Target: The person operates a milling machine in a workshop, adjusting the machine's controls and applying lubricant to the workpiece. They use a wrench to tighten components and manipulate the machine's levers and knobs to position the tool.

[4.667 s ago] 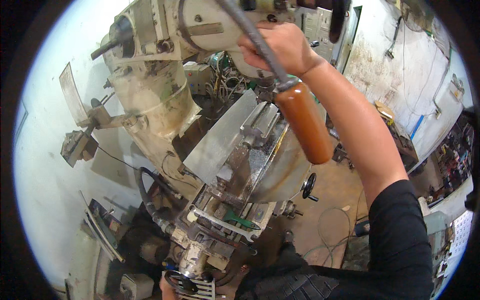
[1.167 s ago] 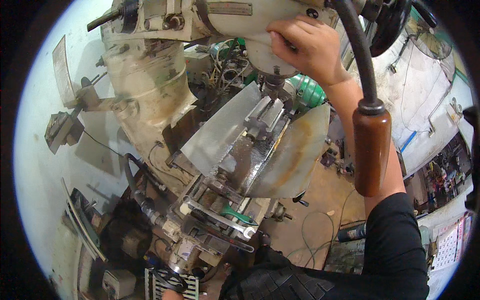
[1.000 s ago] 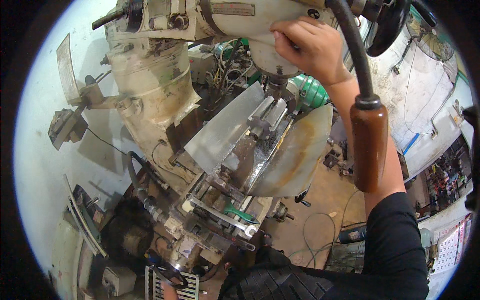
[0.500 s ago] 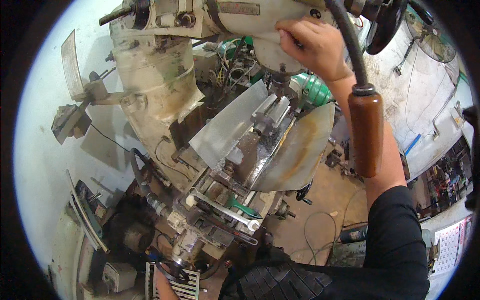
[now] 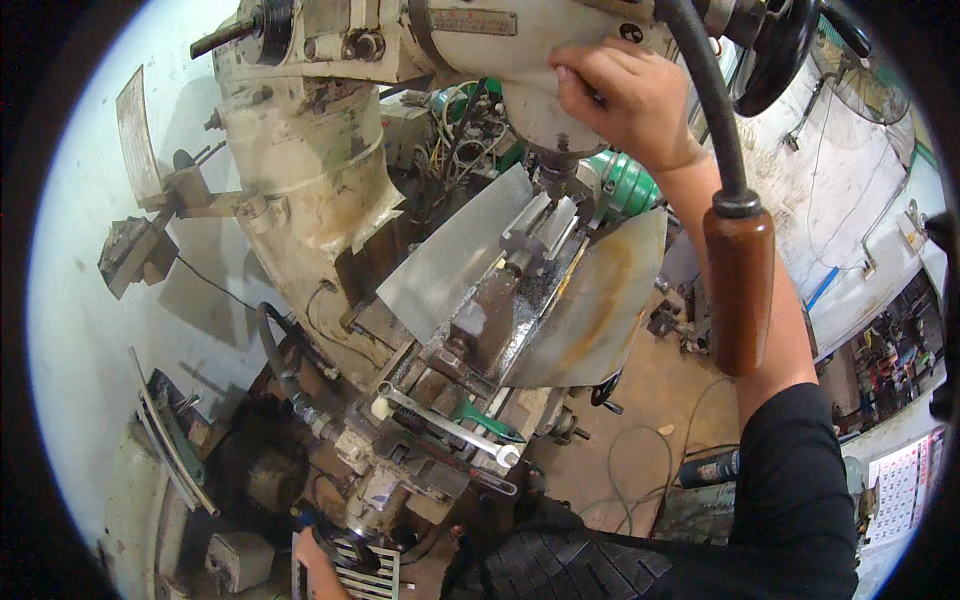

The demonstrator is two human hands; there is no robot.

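My right hand [image 5: 628,108] is raised against the pale head [image 5: 540,70] of a milling machine, fingers curled in. A dark bit shows under them, but what they grip is hidden. Beside that forearm hangs a lever with a brown handle [image 5: 738,285]. At the lower left, my left hand [image 5: 313,552] is closed on the handle of a dark handwheel [image 5: 350,545]; its fingers show only in part. Below the spindle [image 5: 556,172], a grey slotted metal workpiece [image 5: 535,235] sits on the machine table, with metal chips around it.
Two sheet guards, one clear [image 5: 455,255] and one stained [image 5: 595,305], flank the workpiece. A wrench [image 5: 450,425] and a green-handled brush [image 5: 485,418] lie at the table's near end. A black handwheel [image 5: 775,60] juts out at upper right. Cables trail on the floor.
The brown-handled lever has swung slightly down and to the right in view. My left hand has come up a little at the handwheel. My right hand stays against the machine head.
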